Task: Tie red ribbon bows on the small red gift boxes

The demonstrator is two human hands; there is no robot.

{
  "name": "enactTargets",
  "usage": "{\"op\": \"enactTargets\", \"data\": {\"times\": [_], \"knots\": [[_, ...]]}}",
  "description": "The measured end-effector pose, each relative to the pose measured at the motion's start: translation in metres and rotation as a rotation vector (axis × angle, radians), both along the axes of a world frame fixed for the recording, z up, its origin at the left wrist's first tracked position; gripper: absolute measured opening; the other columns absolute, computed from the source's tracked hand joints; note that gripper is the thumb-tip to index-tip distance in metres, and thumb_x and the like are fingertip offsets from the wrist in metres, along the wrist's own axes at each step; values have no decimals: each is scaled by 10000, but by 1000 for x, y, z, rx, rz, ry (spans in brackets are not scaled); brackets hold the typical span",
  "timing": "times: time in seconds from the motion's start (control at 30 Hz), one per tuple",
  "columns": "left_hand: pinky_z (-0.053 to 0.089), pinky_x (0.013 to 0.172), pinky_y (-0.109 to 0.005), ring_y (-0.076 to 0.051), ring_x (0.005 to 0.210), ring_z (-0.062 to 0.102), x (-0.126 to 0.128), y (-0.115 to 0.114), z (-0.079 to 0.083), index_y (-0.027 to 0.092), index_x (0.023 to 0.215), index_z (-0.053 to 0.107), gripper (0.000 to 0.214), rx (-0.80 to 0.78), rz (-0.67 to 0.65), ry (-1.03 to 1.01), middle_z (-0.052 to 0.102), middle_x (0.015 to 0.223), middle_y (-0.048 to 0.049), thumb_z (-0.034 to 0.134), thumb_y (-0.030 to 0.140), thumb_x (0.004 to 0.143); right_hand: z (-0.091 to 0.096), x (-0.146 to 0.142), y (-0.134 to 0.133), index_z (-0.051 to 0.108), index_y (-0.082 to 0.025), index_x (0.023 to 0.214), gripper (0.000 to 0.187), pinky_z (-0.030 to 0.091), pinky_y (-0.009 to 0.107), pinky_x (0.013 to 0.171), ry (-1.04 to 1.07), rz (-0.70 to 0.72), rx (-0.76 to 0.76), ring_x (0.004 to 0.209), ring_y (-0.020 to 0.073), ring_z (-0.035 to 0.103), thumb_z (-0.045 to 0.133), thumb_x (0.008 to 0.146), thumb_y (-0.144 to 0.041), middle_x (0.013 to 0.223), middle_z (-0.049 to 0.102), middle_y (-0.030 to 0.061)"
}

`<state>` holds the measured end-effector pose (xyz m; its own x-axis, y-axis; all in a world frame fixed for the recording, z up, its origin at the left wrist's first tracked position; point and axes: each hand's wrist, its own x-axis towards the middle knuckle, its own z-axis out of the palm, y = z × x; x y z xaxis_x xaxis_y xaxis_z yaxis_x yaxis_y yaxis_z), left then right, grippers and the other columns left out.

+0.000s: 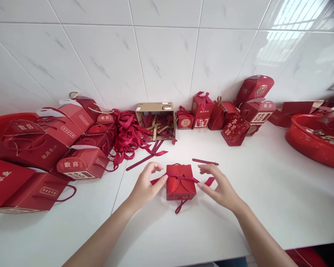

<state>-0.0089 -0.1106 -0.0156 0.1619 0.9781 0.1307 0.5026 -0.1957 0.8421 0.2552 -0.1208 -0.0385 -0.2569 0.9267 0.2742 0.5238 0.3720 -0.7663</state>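
A small red gift box [179,191] with petal-like top flaps stands on the white table in front of me. Across its top runs a dark red ribbon [180,177], crossed at the middle, its tails pointing left and right. A twisted red cord loop [179,208] hangs from the near side. My left hand [148,184] is at the box's left edge, thumb and fingers apart, the thumb tip by the ribbon. On the other side, my right hand [219,185] has its fingers spread, with the thumb near the right tail. Neither hand visibly pinches the ribbon.
Folded red gift boxes [83,163] crowd the left. Loose red ribbons [128,133] lie beside a cardboard box [156,107] of straps. Flat dark red straps [144,159] lie behind my hands. More finished boxes [202,109] line the tiled wall; a red basin [314,141] stands right.
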Motion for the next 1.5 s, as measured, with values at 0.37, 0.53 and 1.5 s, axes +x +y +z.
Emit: {"op": "enactTargets", "data": {"times": [0.37,0.53,1.5], "knots": [[433,953,-410,-193,1025,528,14,1,-10,229,965,464,220,-92,-1,-119,518,1058,-37,597,268,795,14,-35,9,421,-286,1360,572,561,410,726,-183,94,-93,772,186,608,581,847,-485,1239,408,118],[466,764,-319,-154,827,541,14,3,-13,233,945,399,280,-225,6,-219,492,913,5,614,319,789,3,-35,9,381,-259,1328,621,527,382,767,-72,59,-161,933,229,569,616,815,-517,1138,480,97],[423,928,-469,-295,1057,522,53,-6,9,209,1160,448,444,473,-166,304,566,1114,-115,659,289,778,44,-4,8,679,-160,769,262,452,306,725,638,333,-627,690,143,534,623,861,-399,708,589,15]]}}
